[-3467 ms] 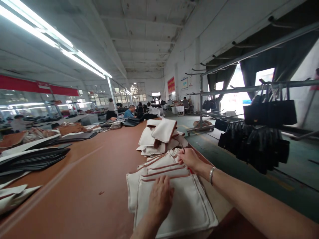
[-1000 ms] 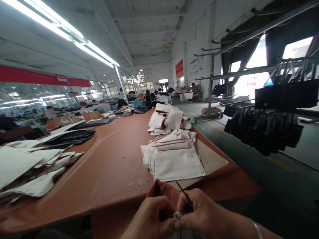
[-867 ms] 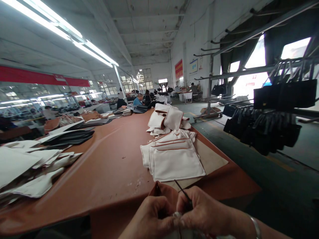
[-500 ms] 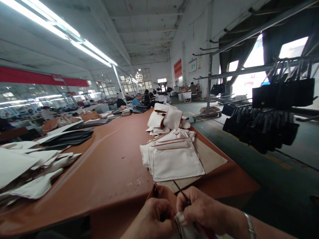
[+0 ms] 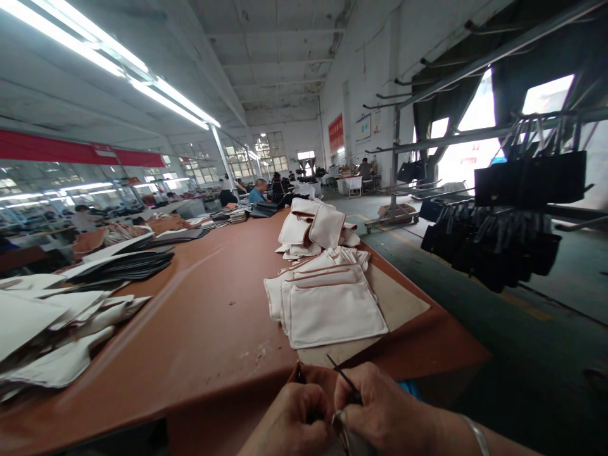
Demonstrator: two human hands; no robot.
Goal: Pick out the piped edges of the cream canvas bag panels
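Observation:
At the bottom edge, my left hand (image 5: 297,415) is closed in a pinch on a sewn piece (image 5: 342,425) of pale cloth, mostly hidden by my fingers. My right hand (image 5: 375,405) is closed beside it, its fingertips on the same piece. A thin dark pointed tool (image 5: 342,375) sticks out of my right fist, tip up and to the left; its handle is covered. Just beyond my hands lies a stack of white sewn panels (image 5: 337,315) with brown edges. A looser pile of similar panels (image 5: 313,228) sits behind it.
The brown-covered table (image 5: 213,304) reaches away from me. White pieces (image 5: 57,323) and black sheets (image 5: 126,266) are piled at its left. To the right, a metal rack (image 5: 437,140) carries black bags (image 5: 532,180). Co-workers sit farther back, one in a blue top (image 5: 258,193).
Both hands stay close together on the sewn piece with only slight shifts. The view has moved a little, and a bit of blue now shows behind my right hand.

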